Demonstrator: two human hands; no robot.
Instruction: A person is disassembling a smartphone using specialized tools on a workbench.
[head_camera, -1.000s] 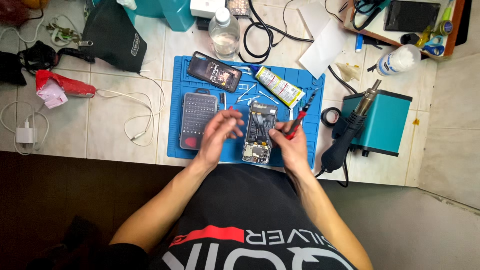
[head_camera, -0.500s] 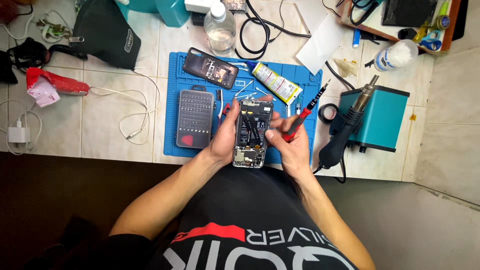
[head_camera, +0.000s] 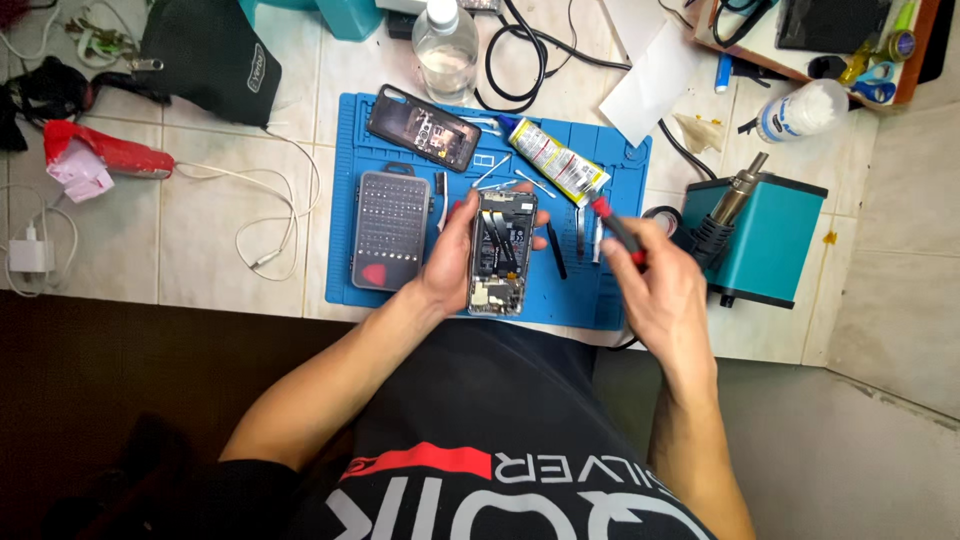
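Note:
An opened phone (head_camera: 498, 252) with its insides showing is held upright above a blue work mat (head_camera: 610, 290). My left hand (head_camera: 450, 265) grips it along its left side, fingers curled around the top. My right hand (head_camera: 665, 290) is off to the right of the phone, over the mat's right edge, holding a red-and-black screwdriver (head_camera: 615, 228) whose tip points up and left, away from the phone.
On the mat lie a grey screwdriver-bit case (head_camera: 390, 230), a second phone (head_camera: 424, 128), a glue tube (head_camera: 556, 160) and tweezers (head_camera: 588, 235). A teal hot-air station (head_camera: 765, 240) stands to the right. A clear bottle (head_camera: 445, 40), black pouch (head_camera: 205, 60), cables (head_camera: 270, 215) and a white charger (head_camera: 30, 255) surround it.
My right hand has drawn the screwdriver away from the phone toward the right. My left hand has shifted its grip and keeps the phone.

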